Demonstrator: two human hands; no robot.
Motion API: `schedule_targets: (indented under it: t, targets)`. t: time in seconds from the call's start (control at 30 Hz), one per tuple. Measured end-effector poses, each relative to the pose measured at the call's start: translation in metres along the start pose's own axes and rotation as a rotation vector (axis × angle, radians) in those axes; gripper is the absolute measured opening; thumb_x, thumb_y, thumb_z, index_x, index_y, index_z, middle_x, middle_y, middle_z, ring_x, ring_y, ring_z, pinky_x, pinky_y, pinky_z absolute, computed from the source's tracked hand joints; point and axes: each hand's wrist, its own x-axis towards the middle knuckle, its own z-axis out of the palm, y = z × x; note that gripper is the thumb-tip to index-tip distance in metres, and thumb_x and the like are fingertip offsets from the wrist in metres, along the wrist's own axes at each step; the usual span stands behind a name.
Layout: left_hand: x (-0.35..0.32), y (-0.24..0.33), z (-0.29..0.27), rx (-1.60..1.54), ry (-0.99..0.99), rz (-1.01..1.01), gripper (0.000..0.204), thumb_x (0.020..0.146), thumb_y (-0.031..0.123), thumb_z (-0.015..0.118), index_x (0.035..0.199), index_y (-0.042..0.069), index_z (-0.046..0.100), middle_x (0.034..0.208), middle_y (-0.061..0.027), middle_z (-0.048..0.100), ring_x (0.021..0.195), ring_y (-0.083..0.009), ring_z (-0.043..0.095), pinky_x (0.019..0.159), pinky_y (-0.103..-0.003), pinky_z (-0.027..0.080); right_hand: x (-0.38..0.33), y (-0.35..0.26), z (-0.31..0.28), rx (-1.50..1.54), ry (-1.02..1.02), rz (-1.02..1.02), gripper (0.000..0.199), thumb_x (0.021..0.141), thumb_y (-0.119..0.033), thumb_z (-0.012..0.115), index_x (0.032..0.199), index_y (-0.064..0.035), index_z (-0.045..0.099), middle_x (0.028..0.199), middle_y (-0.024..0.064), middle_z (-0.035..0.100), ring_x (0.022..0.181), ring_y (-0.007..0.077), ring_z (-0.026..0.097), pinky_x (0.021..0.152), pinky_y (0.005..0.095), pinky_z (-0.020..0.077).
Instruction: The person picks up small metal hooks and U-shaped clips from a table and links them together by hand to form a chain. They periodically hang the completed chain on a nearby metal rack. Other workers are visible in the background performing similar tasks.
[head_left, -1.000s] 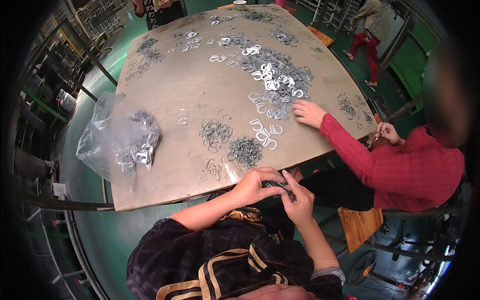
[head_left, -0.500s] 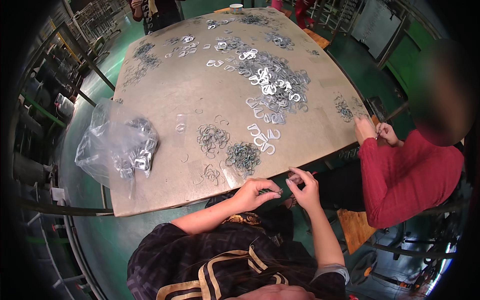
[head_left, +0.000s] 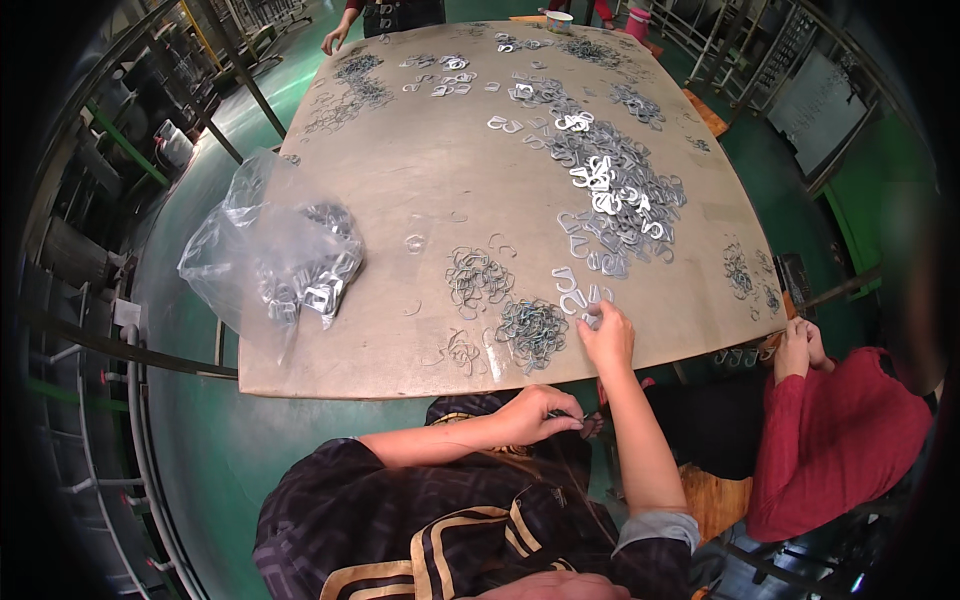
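My left hand (head_left: 548,413) is closed in a pinch just off the table's near edge; a small dark sliver shows at its fingertips, too small to name. On the tabletop, the thumb and forefinger of my right hand (head_left: 611,338) close on a silver D-shaped metal piece (head_left: 592,311), partly hidden by the fingers. Beside it lie a few more flat silver D-shaped pieces (head_left: 570,292). Left of my right hand is a dense heap of thin wire rings (head_left: 533,335), with a looser heap of wire rings (head_left: 478,278) behind it.
A large pile of silver pieces (head_left: 625,190) spreads over the right half of the table (head_left: 400,180). At left, a clear plastic bag (head_left: 250,230) holds more metal pieces. A co-worker in a red sleeve (head_left: 820,430) sits at right; another person's hand (head_left: 337,40) shows at the far edge.
My right hand has moved from beside my left hand forward onto the table, to the silver pieces. My left hand stays low in its pinch. The view has shifted, moving the table rightward.
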Motion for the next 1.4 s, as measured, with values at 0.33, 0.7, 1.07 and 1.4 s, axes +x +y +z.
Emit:
schedule_targets:
  t: [0.33,0.7,1.07,1.4]
  targets:
    - [0.001,0.001,0.000,-0.013,0.025,-0.078,0.012,0.084,0.010,0.072,0.092,0.002,0.069,0.089,-0.0115,0.071,0.084,-0.0268,0.068,0.074,-0.035,0.052,-0.043,0.007,-0.052,0.178,0.048,-0.005,0.025,0.075,0.000,0.067,0.100,-0.0011,0.066,0.089,0.0182,0.068,0.074,0.0293,0.068,0.071,0.0378,0.0544]
    - [0.009,0.015,0.010,0.106,0.237,0.011,0.011,0.081,0.007,0.072,0.090,0.002,0.067,0.081,-0.0135,0.067,0.075,-0.0324,0.065,0.067,-0.038,0.050,-0.130,-0.007,-0.058,0.861,0.101,0.005,0.023,0.084,0.006,0.066,0.107,0.0028,0.061,0.088,0.0090,0.069,0.080,0.0112,0.068,0.071,0.0234,0.0533]
    - [-0.002,0.010,-0.032,0.382,0.258,0.104,0.018,0.079,0.014,0.075,0.092,0.002,0.071,0.091,-0.0147,0.070,0.084,-0.0324,0.066,0.075,-0.039,0.053,-0.148,-0.017,-0.063,0.655,0.207,-0.142,0.021,0.082,0.006,0.066,0.103,0.0016,0.064,0.086,0.0111,0.070,0.078,0.0155,0.071,0.068,0.0258,0.0542]
    - [-0.047,-0.026,-0.164,1.483,0.338,-0.655,0.011,0.075,0.004,0.059,0.071,0.002,0.069,0.080,-0.0168,0.068,0.076,-0.0337,0.069,0.067,-0.042,0.055,-0.147,-0.018,-0.071,0.590,0.180,-0.227,0.029,0.080,0.006,0.068,0.108,0.0005,0.062,0.085,0.0116,0.071,0.077,0.0161,0.070,0.069,0.0265,0.0537]
